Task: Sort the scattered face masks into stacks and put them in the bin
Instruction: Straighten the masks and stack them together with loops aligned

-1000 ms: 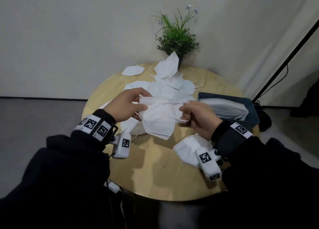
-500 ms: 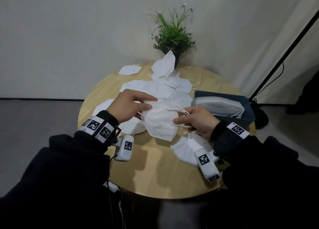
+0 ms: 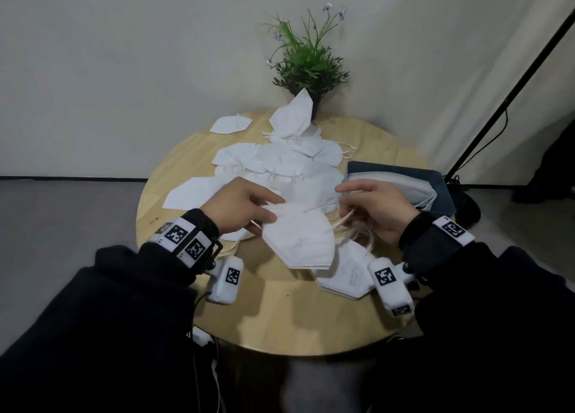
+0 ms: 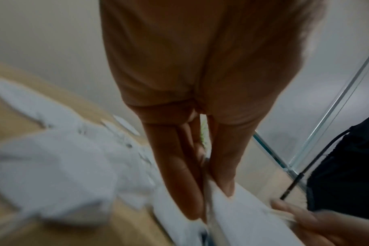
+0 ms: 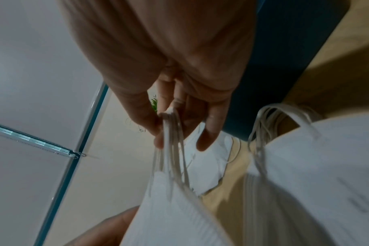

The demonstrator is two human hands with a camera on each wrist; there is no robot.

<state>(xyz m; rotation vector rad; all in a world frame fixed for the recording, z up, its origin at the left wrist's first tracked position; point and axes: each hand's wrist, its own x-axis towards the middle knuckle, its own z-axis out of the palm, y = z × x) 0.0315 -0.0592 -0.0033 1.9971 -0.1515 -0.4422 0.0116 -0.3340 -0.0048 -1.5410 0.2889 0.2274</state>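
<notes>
the masks (image 3: 298,241) held up between both hands are a thin bundle of folded white ones, hovering just above the round wooden surface (image 3: 280,313). they look light, soft and floppy, likely to slide apart unless the edges are kept squeezed together; the folded edge or the bunched ear loops (image 5: 171,133) seem the safest places to take hold. the left hand (image 3: 239,207) pinches the left edge of the bundle, thumb against straight fingers (image 4: 175,166) pressed close together. the right hand (image 3: 376,210) pinches the ear loops between thumb and fingers, the other fingers loosely curled. a small stack (image 3: 345,275) lies on the surface just below the bundle. more loose masks (image 3: 270,164) are scattered farther back, and the blue bin (image 3: 441,192) at the right already holds a stack.
</notes>
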